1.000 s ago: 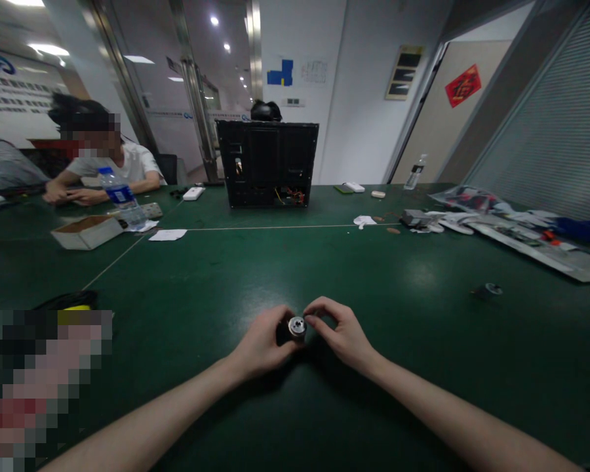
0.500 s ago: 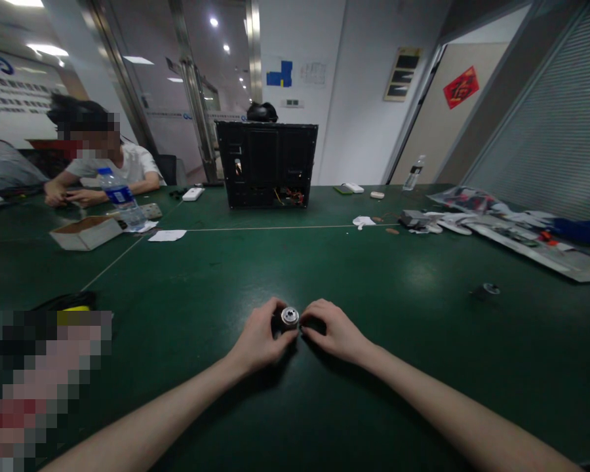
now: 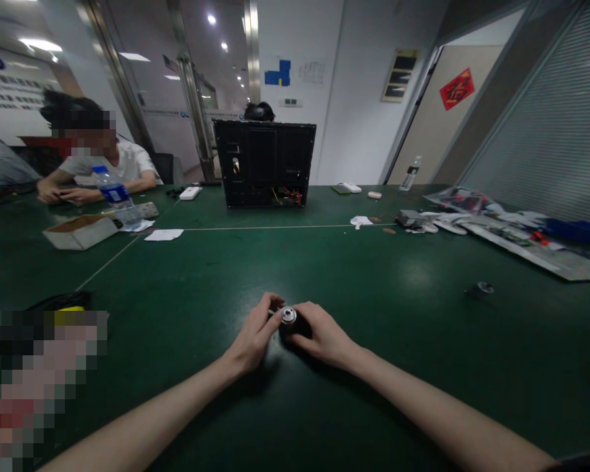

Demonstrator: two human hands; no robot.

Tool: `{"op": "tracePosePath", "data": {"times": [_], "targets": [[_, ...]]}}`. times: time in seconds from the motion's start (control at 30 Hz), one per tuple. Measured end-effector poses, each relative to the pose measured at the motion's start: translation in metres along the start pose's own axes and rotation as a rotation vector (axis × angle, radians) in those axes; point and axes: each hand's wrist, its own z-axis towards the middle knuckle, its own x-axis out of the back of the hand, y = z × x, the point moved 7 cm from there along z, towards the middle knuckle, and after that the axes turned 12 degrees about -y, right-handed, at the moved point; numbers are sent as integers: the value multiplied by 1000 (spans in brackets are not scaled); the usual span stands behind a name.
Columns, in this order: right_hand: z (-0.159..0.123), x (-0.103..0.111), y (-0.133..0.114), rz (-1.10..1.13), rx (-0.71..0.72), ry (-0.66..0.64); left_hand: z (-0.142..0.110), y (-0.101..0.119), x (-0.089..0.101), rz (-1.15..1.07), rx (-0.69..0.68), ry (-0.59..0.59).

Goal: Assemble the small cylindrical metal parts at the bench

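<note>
Hands: left hand and right hand close together, clamped on a round metal part | Spot: on the green counter | Risk: a slip could make it roll away.

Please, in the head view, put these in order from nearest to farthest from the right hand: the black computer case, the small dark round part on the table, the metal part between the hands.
1. The metal part: touching the right hand, on its left side.
2. The small dark round part: on the table, off to the right.
3. The black computer case: straight ahead, at the far end.
</note>
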Motion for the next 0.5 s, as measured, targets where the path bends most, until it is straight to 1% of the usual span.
{"op": "tracePosePath", "data": {"times": [0.1, 0.17, 0.23, 0.3, 0.33, 0.4, 0.47, 0.5], "targets": [[2, 1, 0, -4, -15, 47, -1, -4, -1, -15, 7, 11], [0, 9, -4, 2, -11, 95, -1, -8, -1, -29, 2, 33], [-5, 25, -8, 5, -20, 153, -1, -11, 0, -53, -8, 71], [-16, 47, -6, 5, -61, 215, -2, -15, 1, -71, 12, 85], [-25, 60, -1, -2, -96, 255, -2, -16, 1, -77, 16, 84], [-52, 88, 20, -48, -202, 363, -3, -16, 1, -84, 20, 72], [-97, 118, 55, -141, -365, 518, -5, -16, 2, -84, 13, 62], [-126, 132, 78, -179, -479, 595, -5, -16, 2, -82, 9, 61]]}}
